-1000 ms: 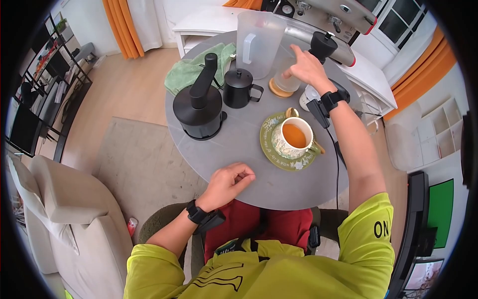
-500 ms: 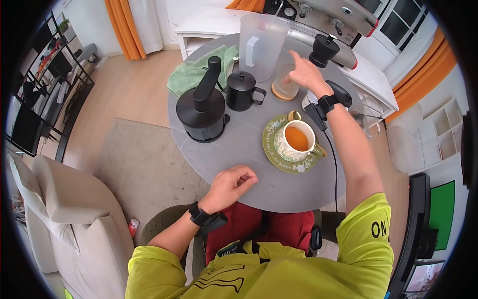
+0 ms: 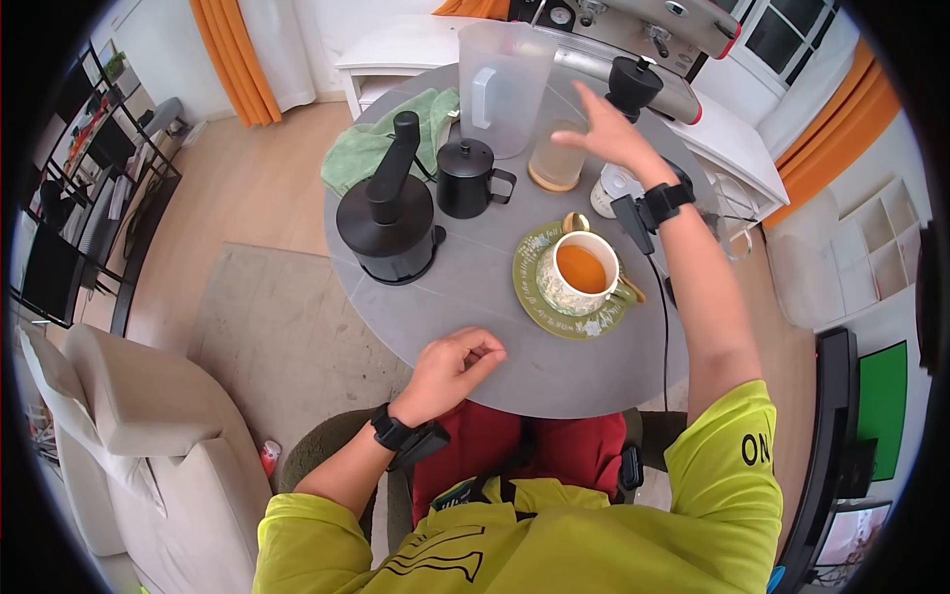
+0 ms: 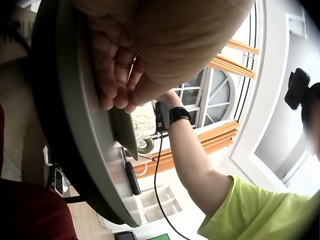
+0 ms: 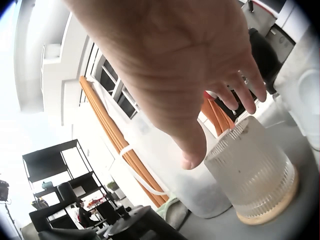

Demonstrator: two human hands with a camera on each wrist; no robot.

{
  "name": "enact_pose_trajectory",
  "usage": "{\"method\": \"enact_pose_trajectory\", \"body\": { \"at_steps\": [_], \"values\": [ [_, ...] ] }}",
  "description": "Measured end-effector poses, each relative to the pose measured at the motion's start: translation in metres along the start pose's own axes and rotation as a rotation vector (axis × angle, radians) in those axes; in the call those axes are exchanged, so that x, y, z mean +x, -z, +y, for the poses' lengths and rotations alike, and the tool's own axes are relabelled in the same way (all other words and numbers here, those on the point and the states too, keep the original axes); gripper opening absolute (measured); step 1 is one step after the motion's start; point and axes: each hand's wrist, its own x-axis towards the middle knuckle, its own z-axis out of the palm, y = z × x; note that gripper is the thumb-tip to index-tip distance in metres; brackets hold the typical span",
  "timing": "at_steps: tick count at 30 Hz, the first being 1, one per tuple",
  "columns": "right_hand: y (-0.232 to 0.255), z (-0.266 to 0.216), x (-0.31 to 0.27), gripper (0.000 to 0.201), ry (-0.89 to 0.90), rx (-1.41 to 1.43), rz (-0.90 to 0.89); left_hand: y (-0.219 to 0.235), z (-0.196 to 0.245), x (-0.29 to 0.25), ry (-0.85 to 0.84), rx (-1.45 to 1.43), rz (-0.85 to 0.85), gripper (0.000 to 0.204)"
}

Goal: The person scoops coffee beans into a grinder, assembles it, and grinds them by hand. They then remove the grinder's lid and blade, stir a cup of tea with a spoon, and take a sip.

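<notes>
The right hand (image 3: 616,137) is spread over the far right of the table, above and beside a ribbed clear glass (image 3: 556,158) standing on a round wooden base. Seen from the right wrist, the thumb and fingers of this hand (image 5: 175,65) are apart, with a gap to the glass (image 5: 250,165). The left hand (image 3: 450,374) lies at the near table edge, its fingers loosely curled around nothing; the left wrist view shows those fingers (image 4: 117,75) close to the tabletop. Between the hands, a patterned cup (image 3: 579,272) of orange-brown liquid sits on a green saucer (image 3: 539,305).
A black lidded device with a long handle (image 3: 388,223), a black lidded pot (image 3: 465,183), a green cloth (image 3: 361,153) and a frosted pitcher (image 3: 505,94) occupy the left and back. A black-topped grinder (image 3: 633,84) and white jar (image 3: 606,193) flank the right hand. A cable (image 3: 665,337) hangs from its wrist.
The right hand's thumb has drawn away from the glass and its fingers have spread; more of the glass now shows. The view has shifted slightly. The left hand has stayed where it was.
</notes>
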Motion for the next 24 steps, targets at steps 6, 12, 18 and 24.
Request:
{"method": "enact_pose_trajectory", "body": {
  "at_steps": [6,12,18,24],
  "values": [
    [0.059,0.017,-0.039,0.043,-0.195,0.517,0.325,-0.002,-0.006,0.000,0.009,-0.022,-0.010,0.010],
    [0.050,0.039,-0.109,0.042,-0.370,0.659,0.282,-0.005,-0.012,0.000,0.040,-0.068,0.006,0.008],
    [0.025,0.036,-0.120,0.082,-0.356,0.547,0.148,-0.006,-0.007,0.000,0.073,-0.064,0.012,0.007],
    [0.016,0.029,-0.111,0.089,-0.334,0.337,0.139,-0.006,-0.008,-0.001,0.067,-0.056,0.021,0.007]
  ]
}}
